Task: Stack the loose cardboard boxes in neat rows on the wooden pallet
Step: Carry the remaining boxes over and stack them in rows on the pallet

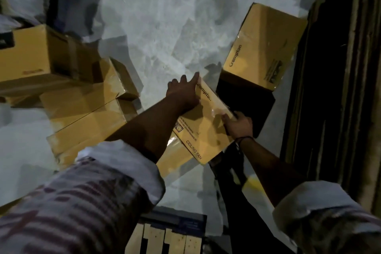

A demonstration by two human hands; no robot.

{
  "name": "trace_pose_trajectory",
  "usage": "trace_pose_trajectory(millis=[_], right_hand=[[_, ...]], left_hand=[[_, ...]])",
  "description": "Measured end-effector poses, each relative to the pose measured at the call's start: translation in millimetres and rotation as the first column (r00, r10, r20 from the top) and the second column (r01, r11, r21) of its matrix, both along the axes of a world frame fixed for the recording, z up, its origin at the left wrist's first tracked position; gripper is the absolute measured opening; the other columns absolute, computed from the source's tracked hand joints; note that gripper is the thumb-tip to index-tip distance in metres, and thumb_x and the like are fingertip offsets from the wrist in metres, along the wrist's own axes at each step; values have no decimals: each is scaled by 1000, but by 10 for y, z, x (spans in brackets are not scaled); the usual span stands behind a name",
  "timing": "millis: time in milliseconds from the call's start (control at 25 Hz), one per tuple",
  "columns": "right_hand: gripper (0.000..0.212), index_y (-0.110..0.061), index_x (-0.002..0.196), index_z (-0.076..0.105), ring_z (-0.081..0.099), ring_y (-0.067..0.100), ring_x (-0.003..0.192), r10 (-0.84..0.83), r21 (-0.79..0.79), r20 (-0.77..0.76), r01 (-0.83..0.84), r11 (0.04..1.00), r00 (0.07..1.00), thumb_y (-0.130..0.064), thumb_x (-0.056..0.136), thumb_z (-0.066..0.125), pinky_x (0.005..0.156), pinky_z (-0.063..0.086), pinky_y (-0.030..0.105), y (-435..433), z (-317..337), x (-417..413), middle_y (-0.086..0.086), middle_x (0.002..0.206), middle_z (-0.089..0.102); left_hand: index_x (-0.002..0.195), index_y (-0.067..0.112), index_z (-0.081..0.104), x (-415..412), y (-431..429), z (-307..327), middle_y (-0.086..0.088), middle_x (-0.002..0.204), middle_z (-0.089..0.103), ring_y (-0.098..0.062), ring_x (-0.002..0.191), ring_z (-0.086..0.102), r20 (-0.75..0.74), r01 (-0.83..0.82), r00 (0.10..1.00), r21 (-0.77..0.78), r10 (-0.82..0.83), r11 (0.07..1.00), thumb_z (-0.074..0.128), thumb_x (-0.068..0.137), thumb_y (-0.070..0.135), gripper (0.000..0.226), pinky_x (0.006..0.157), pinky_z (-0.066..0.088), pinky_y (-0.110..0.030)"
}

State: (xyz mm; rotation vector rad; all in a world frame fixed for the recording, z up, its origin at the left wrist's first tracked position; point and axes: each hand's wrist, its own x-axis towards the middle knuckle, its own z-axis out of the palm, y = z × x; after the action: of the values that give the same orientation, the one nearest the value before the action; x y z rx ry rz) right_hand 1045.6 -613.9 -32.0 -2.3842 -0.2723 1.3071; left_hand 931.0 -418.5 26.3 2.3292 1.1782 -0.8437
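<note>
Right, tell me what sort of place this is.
Probably a warehouse or stockroom: a box marked CEILING FAN, more boxes loose on the bare concrete floor, and a wooden pallet nearby.

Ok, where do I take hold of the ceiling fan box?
By its two long edges, one hand from each side: the ceiling fan box is long, narrow and propped on another box. The left hand is at the left edge, the right hand at the right edge.
</note>
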Motion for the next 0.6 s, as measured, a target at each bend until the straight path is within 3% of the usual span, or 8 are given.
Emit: trace_pose_trajectory(millis=[160,280,440,600], right_hand=[[65,-18,131,65,62,31,116,34,21,-36,-34,999,999,-64,85,65,96,52,38,12,-36,-39,9,124,68],[75,-26,126,68,68,27,107,134,44,-46,-132,990,990,-78,73,62,92,56,40,-79,122,-258,4,114,73],[74,-33,123,67,64,31,106,333,81,171,-350,933,927,-85,73,49,86,55,44,-348,435,-771,3,113,70],[68,-37,133,59,49,33,123,457,13,414,-507,862,787,-80,82,44,91,49,50,-605,990,-1256,0,133,58]], left_hand=[[161,39,0,72,-32,-168,-25,156,17,-49,132,42,-4,-5,1000,-145,5,989,75,77,63,115,109,41,-50],[159,38,11,-166,-245,-66,-24,150,16,-49,124,46,19,-42,999,-100,44,994,78,70,66,115,102,45,-49],[148,38,29,-755,-516,279,-17,138,25,-45,115,49,76,-133,988,-19,134,991,86,59,66,109,94,49,-48],[138,39,35,-1546,-988,787,-12,133,29,-44,118,50,217,-335,921,14,324,942,88,56,66,101,96,52,-49]])
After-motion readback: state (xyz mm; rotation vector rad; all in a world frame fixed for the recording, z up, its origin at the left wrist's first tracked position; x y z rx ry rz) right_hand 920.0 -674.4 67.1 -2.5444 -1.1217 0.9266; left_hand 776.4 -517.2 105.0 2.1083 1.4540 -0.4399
